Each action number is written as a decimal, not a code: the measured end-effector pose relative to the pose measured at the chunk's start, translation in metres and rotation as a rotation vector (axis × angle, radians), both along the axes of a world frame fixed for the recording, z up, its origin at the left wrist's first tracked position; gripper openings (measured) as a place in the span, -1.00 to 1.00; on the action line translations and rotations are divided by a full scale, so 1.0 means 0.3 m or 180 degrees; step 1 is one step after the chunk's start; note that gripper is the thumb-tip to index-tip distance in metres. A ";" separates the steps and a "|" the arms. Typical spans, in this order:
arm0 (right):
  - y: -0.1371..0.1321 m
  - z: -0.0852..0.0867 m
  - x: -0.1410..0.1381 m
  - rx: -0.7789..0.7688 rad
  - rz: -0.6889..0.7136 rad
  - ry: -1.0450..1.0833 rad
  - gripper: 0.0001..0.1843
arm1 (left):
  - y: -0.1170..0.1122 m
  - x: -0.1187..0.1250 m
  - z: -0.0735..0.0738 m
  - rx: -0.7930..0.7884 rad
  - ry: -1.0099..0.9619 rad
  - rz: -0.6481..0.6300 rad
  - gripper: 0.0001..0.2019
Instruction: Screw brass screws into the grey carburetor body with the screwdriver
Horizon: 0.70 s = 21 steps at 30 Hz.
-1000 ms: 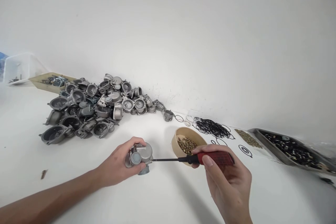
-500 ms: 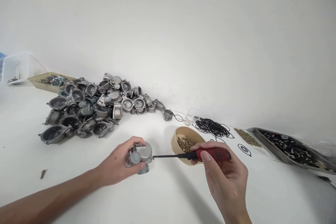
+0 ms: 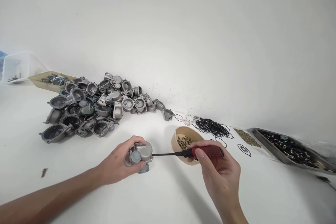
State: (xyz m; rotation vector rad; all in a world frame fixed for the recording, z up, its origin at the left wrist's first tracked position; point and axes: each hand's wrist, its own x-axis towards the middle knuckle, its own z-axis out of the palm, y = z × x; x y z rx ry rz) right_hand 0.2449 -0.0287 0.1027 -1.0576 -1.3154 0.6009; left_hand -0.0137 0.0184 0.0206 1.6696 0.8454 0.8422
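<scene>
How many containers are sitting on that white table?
4: a tan bowl of brass screws beside the right hand, a metal tray far right, a tan tray and clear tub far left.

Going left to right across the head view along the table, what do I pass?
Clear plastic bin → heap of grey cast-metal housings → left hand gripping one grey metal housing → red-handled screwdriver in the right hand → black rubber O-rings → dark metal tray.

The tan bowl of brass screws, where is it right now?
In the head view the tan bowl sits on the white table right of centre, just behind the red-handled screwdriver in the right hand, left of the black O-rings.
</scene>
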 end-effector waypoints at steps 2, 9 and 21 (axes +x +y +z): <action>0.001 -0.001 -0.002 0.0005 -0.0022 -0.0007 -0.87 | -0.001 0.000 0.000 -0.0033 -0.0047 -0.0017 -0.61; 0.026 0.006 -0.002 0.0093 -0.0282 -0.0049 -0.80 | 0.011 -0.003 -0.009 -0.0042 -0.0103 -0.0061 -0.59; 0.101 0.316 -0.035 0.1066 0.0687 -0.2457 -0.66 | 0.013 -0.009 0.010 -0.0244 0.0019 -0.0164 -0.37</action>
